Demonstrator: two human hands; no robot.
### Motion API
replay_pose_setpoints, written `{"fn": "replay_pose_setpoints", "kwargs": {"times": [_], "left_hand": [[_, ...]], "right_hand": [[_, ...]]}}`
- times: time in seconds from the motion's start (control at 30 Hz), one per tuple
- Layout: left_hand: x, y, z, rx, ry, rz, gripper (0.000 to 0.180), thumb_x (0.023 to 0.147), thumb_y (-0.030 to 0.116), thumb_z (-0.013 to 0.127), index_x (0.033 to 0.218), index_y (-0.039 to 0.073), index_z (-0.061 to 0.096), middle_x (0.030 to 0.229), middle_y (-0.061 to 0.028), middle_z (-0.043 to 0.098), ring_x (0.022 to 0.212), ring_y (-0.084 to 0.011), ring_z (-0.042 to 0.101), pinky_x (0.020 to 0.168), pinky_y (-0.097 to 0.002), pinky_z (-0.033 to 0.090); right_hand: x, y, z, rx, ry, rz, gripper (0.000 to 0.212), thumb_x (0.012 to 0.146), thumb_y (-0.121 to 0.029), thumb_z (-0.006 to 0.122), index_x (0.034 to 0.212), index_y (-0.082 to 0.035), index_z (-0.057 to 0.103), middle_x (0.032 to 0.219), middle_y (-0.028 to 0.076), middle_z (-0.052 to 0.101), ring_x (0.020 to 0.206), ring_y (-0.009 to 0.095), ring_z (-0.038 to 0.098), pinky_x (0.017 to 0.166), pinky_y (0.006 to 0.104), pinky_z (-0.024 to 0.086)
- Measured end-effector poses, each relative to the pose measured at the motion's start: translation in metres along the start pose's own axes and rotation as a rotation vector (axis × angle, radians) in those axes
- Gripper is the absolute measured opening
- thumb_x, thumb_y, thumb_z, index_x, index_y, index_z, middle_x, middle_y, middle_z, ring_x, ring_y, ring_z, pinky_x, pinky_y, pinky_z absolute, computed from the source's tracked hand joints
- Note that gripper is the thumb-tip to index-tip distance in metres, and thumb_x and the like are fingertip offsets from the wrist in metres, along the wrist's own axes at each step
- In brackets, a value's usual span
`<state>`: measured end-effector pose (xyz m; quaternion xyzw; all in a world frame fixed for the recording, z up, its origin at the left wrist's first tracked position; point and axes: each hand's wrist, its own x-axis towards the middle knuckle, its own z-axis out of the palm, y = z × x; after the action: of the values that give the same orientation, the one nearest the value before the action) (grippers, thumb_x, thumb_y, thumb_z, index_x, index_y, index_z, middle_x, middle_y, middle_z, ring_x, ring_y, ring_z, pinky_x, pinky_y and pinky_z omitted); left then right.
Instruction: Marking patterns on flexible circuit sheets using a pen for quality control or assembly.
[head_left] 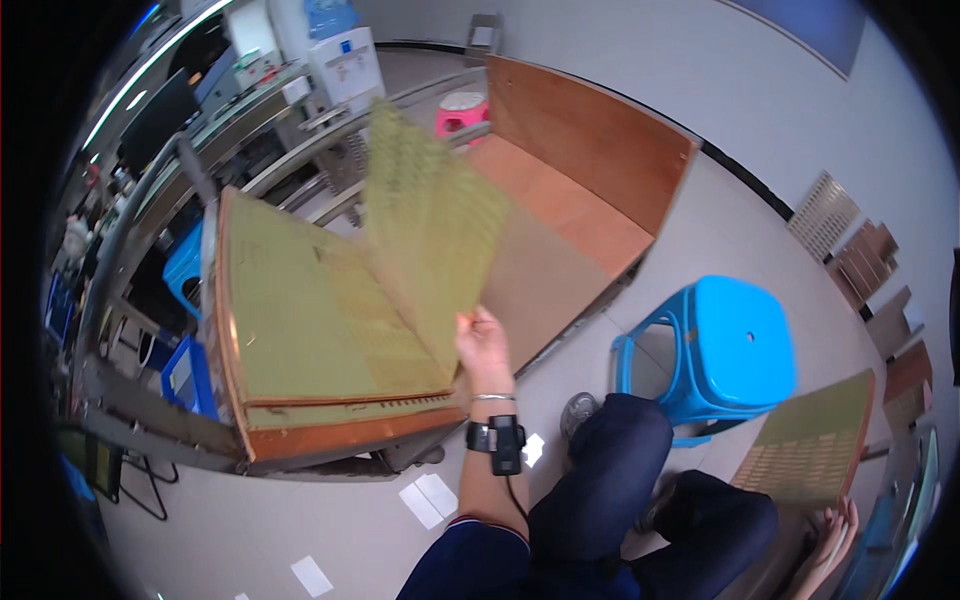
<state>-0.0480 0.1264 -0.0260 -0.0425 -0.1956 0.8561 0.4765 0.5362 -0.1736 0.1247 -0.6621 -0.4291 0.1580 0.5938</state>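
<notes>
My left hand (482,345) is closed on the lower corner of a thin yellow-green patterned sheet (430,225), which stands tilted up and is smeared by motion. Beneath and left of it, a stack of similar green sheets (300,320) lies on a wooden-topped metal frame (340,437). At the lower right, my right hand (833,535) has its fingers at the bottom edge of a green board (815,440) with rows of pale marks and a brown edge. That board leans beside the blue stool. The right thumb's hold is partly hidden.
A blue plastic stool (745,345) stands by my knees. An upright brown wooden panel (590,135) borders the bench's far side. Several boards (868,262) lean along the right wall. Behind are a pink stool (462,118), a water dispenser (347,70) and a cluttered desk (235,115).
</notes>
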Motion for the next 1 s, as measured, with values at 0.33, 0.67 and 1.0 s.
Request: {"fn": "replay_pose_setpoints", "kwargs": {"times": [0.33, 0.67, 1.0], "left_hand": [[-0.064, 0.043, 0.038, 0.371, 0.116, 0.037, 0.054, 0.098, 0.044, 0.027, 0.139, 0.011, 0.036, 0.134, -0.0019, 0.049, 0.089, -0.0174, 0.055, 0.076, -0.0321, 0.047], [-0.162, -0.142, 0.047, 0.691, 0.057, -1.166, 0.034, 0.098, 0.027, 0.041, 0.125, 0.007, 0.045, 0.101, -0.0109, 0.061, 0.08, -0.0186, 0.057, 0.069, -0.0301, 0.048], [-0.184, -0.176, 0.042, 0.923, -0.034, -1.223, 0.029, 0.098, 0.023, 0.042, 0.117, 0.001, 0.047, 0.097, -0.0162, 0.06, 0.082, -0.0229, 0.059, 0.075, -0.035, 0.049]], "right_hand": [[0.006, 0.02, 0.025, -0.318, 0.119, 0.072, 0.025, 0.096, -0.018, 0.045, 0.111, -0.001, 0.056, 0.103, 0.01, 0.063, 0.086, 0.018, 0.063, 0.075, 0.028, 0.05], [0.053, 0.076, -0.004, -0.954, 0.202, 0.016, 0.027, 0.082, -0.005, 0.056, 0.108, -0.006, 0.053, 0.103, 0.022, 0.059, 0.099, 0.039, 0.057, 0.081, 0.0438, 0.047], [0.085, 0.112, -0.003, -1.116, 0.232, 0.044, 0.027, 0.077, 0.001, 0.053, 0.104, -0.003, 0.054, 0.114, 0.022, 0.056, 0.111, 0.039, 0.051, 0.093, 0.0435, 0.041]]}}
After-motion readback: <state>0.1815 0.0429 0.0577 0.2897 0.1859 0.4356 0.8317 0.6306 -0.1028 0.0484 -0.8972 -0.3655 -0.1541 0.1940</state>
